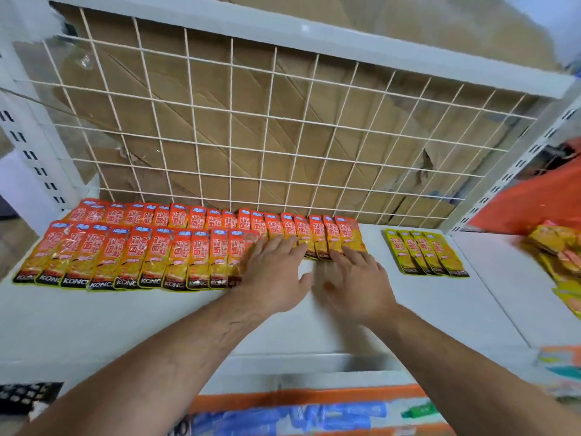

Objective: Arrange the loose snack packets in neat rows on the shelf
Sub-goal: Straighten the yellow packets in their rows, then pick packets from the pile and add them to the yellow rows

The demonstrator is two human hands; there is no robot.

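Shelf [408,309] holds orange packet rows [157,256], yellow packets [424,253], seemingly loose heap [556,250].

Orange snack packets [151,256]: glossy plastic film, crinkled, showed glare. Yellow packets [424,251]: same shiny film. Shelf [408,309]: smooth, matt white, looked like painted metal. Wire grid [267,136]: white-coated metal wire. Cardboard [220,121] behind it: matt brown, creased, torn in places. Slotted uprights [34,158]: white painted metal.

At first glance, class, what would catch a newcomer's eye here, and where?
Two overlapping rows of orange snack packets fill the left and middle of the white shelf, before a wire grid backed by cardboard. The left hand and right hand rest at the rows' right end; four yellow packets sit apart, further right.
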